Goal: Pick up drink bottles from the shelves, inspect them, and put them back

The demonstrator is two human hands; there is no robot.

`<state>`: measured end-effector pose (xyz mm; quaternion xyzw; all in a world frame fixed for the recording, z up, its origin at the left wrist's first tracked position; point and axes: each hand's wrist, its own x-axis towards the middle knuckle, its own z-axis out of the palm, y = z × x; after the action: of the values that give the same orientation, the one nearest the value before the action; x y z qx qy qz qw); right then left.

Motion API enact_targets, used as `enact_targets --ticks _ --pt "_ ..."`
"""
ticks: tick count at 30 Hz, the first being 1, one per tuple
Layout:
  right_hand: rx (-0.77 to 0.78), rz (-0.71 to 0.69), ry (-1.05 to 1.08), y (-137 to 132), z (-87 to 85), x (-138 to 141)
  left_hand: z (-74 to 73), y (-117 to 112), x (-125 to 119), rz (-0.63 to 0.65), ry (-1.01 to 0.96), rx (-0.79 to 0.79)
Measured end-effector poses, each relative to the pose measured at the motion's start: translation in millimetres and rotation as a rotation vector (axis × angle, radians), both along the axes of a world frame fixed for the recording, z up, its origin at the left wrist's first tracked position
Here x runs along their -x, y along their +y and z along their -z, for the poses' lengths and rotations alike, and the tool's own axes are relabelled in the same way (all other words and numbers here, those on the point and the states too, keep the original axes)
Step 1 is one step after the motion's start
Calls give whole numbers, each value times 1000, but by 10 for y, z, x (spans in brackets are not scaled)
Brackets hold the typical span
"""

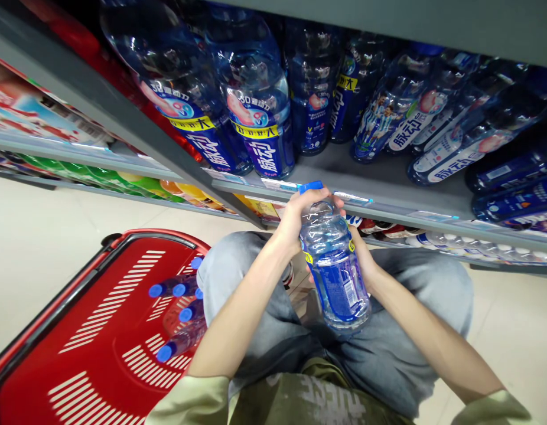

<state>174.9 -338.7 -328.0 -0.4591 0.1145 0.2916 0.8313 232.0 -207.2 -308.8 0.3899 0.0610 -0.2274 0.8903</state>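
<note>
A large clear drink bottle [333, 271] with a blue label and blue cap is held between my knees, in front of the shelf. My left hand [295, 215] is closed round its neck, just under the cap, with the thumb towards the shelf. Most of my right hand [362, 254] is behind the bottle, gripping its far right side; its fingers are partly hidden. The bottle leans slightly, its cap towards the shelf and its base towards me. Above it, similar bottles [262, 118] stand on the grey shelf [313, 171].
At my left stands a red shopping basket [100, 295] with slotted walls, several blue-capped bottles [180, 342] lying in it. Some shelf bottles at the right [468, 153] lean over. Lower shelves hold green and orange bottles [100, 174]. The shelf edge is close above my hands.
</note>
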Motion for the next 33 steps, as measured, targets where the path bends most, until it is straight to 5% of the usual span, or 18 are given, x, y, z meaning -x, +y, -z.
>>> enact_targets --ticks 23,33 --pt "-47 31 26 52 28 5 -69 49 2 -3 -6 -7" --pt "105 133 -259 21 246 119 -64 62 -19 -45 13 -155"
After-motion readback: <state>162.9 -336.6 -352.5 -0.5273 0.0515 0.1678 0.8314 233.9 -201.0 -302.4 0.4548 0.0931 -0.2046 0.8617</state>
